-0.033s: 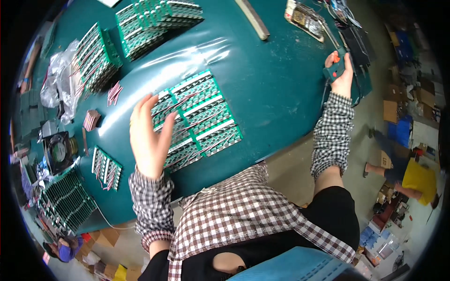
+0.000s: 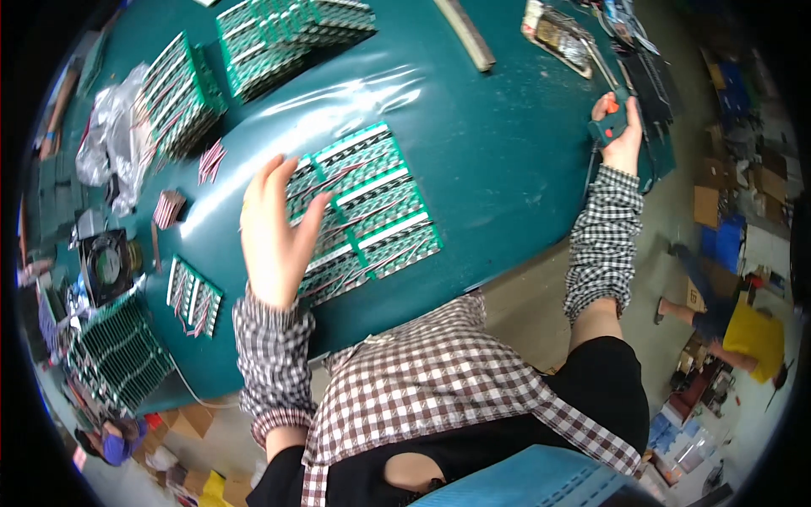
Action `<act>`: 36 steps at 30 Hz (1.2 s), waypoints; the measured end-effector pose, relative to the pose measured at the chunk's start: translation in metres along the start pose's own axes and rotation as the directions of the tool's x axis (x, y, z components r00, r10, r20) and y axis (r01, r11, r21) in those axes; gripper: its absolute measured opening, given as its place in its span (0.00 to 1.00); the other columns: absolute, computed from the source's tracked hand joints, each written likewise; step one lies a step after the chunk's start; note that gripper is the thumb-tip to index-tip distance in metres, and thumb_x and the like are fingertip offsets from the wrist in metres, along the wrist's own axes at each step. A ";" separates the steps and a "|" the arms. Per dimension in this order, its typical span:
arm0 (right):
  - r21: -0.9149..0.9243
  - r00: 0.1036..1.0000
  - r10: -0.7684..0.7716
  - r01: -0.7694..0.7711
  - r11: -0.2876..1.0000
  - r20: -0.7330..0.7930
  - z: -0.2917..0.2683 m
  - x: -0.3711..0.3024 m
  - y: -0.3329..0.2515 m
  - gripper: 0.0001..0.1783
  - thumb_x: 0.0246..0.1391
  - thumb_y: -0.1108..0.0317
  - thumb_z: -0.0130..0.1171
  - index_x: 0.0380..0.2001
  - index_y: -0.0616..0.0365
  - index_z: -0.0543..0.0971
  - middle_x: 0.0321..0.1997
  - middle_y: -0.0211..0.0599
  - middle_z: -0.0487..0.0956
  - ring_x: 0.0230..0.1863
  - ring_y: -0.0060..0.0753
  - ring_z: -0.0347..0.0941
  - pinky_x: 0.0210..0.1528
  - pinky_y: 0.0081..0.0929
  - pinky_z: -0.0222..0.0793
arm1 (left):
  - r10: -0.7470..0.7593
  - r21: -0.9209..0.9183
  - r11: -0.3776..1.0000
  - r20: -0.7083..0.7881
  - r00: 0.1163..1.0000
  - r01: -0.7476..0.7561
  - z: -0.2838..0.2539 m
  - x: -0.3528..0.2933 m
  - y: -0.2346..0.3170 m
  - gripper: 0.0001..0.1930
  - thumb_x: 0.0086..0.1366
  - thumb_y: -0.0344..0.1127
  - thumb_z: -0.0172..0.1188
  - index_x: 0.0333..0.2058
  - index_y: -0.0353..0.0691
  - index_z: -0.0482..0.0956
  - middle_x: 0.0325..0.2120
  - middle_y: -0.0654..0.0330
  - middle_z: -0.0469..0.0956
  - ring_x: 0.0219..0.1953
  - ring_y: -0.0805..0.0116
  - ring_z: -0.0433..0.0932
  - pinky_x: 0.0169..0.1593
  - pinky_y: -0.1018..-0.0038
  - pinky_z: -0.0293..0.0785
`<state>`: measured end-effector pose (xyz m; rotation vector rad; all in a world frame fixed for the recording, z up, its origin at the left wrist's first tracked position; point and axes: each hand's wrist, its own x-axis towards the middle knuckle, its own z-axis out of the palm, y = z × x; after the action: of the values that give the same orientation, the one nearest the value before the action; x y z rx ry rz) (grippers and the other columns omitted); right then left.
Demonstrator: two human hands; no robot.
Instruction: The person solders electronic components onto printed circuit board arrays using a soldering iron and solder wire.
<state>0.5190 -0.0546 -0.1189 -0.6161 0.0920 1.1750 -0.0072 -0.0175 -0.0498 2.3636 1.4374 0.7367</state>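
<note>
My left hand hovers over the left edge of a green circuit board panel, fingers spread and holding nothing. Thin red and black wires lie across the panel's rows, and my hand covers part of its left side. Far to the right, my right hand is closed round a teal soldering gun with orange-red parts. Its metal shaft points away from me, towards a shallow tray with brownish, shiny contents. A dark cable hangs from the gun's lower end.
Tall stacks of circuit boards stand at the far left, beside clear plastic bags. Bundled wires, a smaller board, a black fan and a rack line the left. A bar lies at the back.
The whole view has shifted slightly, so the table's things sit a little further right. Both hands keep nearly the same poses, and the soldering gun stays in my right hand.
</note>
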 end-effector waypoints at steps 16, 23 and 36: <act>-0.990 0.897 -0.419 0.116 -0.084 0.141 0.068 -0.126 0.108 0.17 0.51 0.63 0.62 0.41 0.63 0.78 0.30 0.34 0.79 0.30 0.20 0.74 0.34 0.18 0.71 | 0.039 -0.061 0.998 0.350 0.936 -0.019 0.051 0.062 -0.032 0.27 0.39 0.49 0.72 0.37 0.41 0.75 0.31 0.58 0.73 0.40 0.57 0.71 0.45 0.62 0.67; -0.983 0.908 0.394 0.084 0.166 0.144 0.095 -0.160 0.223 0.18 0.56 0.63 0.55 0.44 0.66 0.76 0.40 0.36 0.78 0.42 0.20 0.72 0.45 0.19 0.67 | -0.231 -0.709 0.565 0.355 0.906 0.423 0.011 0.041 -0.003 0.18 0.50 0.31 0.69 0.37 0.33 0.73 0.29 0.60 0.79 0.29 0.77 0.77 0.33 0.84 0.71; -0.884 0.631 0.762 -0.262 0.386 0.145 0.176 -0.153 0.238 0.29 0.63 0.52 0.39 0.44 0.72 0.75 0.43 0.38 0.78 0.44 0.23 0.73 0.51 0.17 0.63 | -0.652 -0.945 -0.090 0.294 0.698 0.314 -0.013 -0.025 -0.013 0.17 0.55 0.27 0.64 0.41 0.32 0.70 0.34 0.56 0.77 0.35 0.74 0.77 0.41 0.80 0.74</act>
<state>0.2043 -0.0377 -0.0106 -1.0771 -0.8838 2.0556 -0.0338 -0.0338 -0.0525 0.5381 1.0982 1.2406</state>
